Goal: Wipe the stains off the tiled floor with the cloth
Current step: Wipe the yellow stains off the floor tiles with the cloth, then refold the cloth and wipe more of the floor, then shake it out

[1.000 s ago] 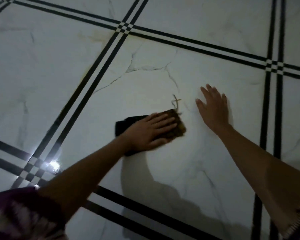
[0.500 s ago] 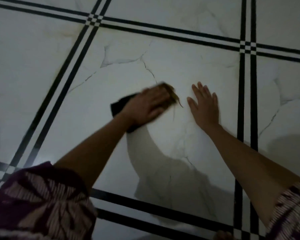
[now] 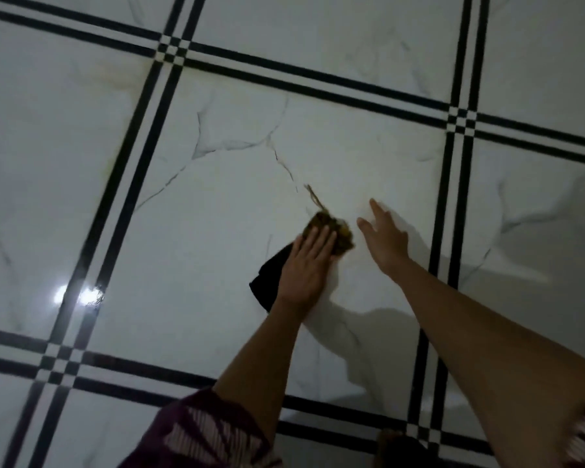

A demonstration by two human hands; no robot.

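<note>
My left hand presses flat on a dark cloth lying on the white marble-look tiled floor. The cloth's far end is brownish and frayed, with a loose thread trailing away from it. My right hand rests flat on the tile just right of the cloth, fingers spread, holding nothing. Faint yellowish stains show on the tile at the upper left, near the black grout lines.
Double black lines border each tile and cross in small checker patterns. A bright light reflection glares on the floor at the left. Patterned sleeves show at the bottom edge. My arms cast shadows on the tile under them.
My left hand slid the cloth across the tile, first away from me, then to the right beside my right hand. The view shifted, and the right hand stayed planted.
</note>
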